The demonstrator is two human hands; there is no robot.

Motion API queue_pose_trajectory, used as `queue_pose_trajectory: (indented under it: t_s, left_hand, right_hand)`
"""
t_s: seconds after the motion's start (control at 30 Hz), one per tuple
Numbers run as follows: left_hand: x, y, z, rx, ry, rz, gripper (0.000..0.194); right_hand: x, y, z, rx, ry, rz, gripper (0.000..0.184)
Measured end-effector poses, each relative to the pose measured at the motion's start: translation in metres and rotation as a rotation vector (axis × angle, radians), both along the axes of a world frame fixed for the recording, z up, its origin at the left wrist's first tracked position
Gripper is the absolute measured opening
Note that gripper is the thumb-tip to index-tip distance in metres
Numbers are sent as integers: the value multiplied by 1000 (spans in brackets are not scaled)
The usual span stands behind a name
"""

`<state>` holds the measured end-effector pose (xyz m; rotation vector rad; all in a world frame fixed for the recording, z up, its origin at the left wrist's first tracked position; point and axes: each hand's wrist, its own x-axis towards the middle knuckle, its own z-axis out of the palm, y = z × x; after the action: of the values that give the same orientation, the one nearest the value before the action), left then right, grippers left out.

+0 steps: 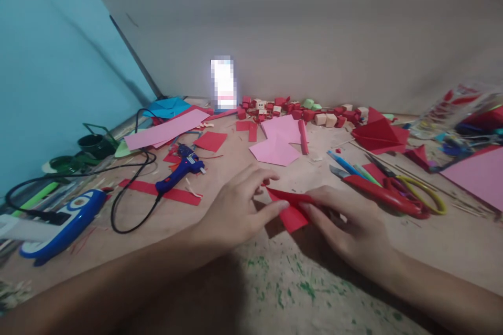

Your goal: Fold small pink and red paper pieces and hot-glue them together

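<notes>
A small piece of red paper [293, 215] with a raised upper edge is held just above the table between my two hands. My left hand [245, 207] has its thumb on the paper's left part, with the fingers curled behind. My right hand [346, 220] pinches the right edge between thumb and fingers. Pink paper pieces [275, 151] lie just beyond my hands. To the left, a blue glue gun [176, 171] rests across a red paper strip [135, 187]. Near my right hand are red-handled and yellow-handled scissors [426, 193] and a red cutter [383, 194].
Small red and wooden cubes [298, 110] line the back beside a lit phone [223, 81]. Glue gun cable [118, 204] loops over the left side, near a blue-and-white power strip [66, 230]. Folded red paper [379, 133] and a clear plastic bag [451, 110] sit at right.
</notes>
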<state>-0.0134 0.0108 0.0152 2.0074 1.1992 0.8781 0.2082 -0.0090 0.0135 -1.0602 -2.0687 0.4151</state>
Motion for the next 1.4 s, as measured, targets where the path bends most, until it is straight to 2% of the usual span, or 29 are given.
queue_pose_trajectory:
  t_s: [0.1, 0.23, 0.37, 0.47, 0.6, 0.7, 0.83, 0.9, 1.0, 1.07, 1.13, 1.2, 1.3, 1.4]
  left_hand:
    - [3, 1, -3, -259, -94, -43, 26]
    - [4, 1, -1, -397, -279, -15, 23]
    - [2, 1, -3, -475, -358, -18, 23]
    - [1, 2, -7, -511, -383, 1, 23]
    - [2, 3, -10, -530, -399, 33, 21]
    - [4, 4, -11, -580, -418, 40, 21]
    - [3, 4, -10, -629, -425, -7, 27]
    - [1, 3, -8, -585, -378, -60, 35]
    - [-3, 2, -3, -385, -216, -146, 49]
    - [-4, 0, -1, -246, -108, -145, 43]
    - [-3, -1, -2, -201, -73, -85, 25]
    - [0, -3, -4, -268, -140, -3, 15]
    - [7, -5, -8, -461, -343, 80, 17]
    - [13, -9, -8, -599, -451, 80, 18]
  right_hand:
    - [-2, -5, 3, 0, 76, 10, 13]
    - [-3, -1, 8, -307, 261, -116, 21]
    - [-1, 1, 4, -543, 432, -85, 25]
    - [1, 0, 0, -576, 455, -71, 29]
    - [1, 3, -2, -590, 486, -62, 24]
    - [0, 6, 0, -697, 498, -22, 17]
    - [-2, 8, 1, -813, 468, 37, 17]
    - [-1, 8, 1, -796, 431, 43, 17]
    - [-1, 9, 2, -789, 393, 32, 18]
    - [0, 10, 2, -804, 388, 26, 18]
    - [0, 10, 0, -852, 452, 39, 21]
    - [1, 9, -3, -931, 621, 99, 29]
    - [1, 8, -8, -986, 882, 204, 36]
    - [-3, 5, -8, -1018, 912, 144, 30]
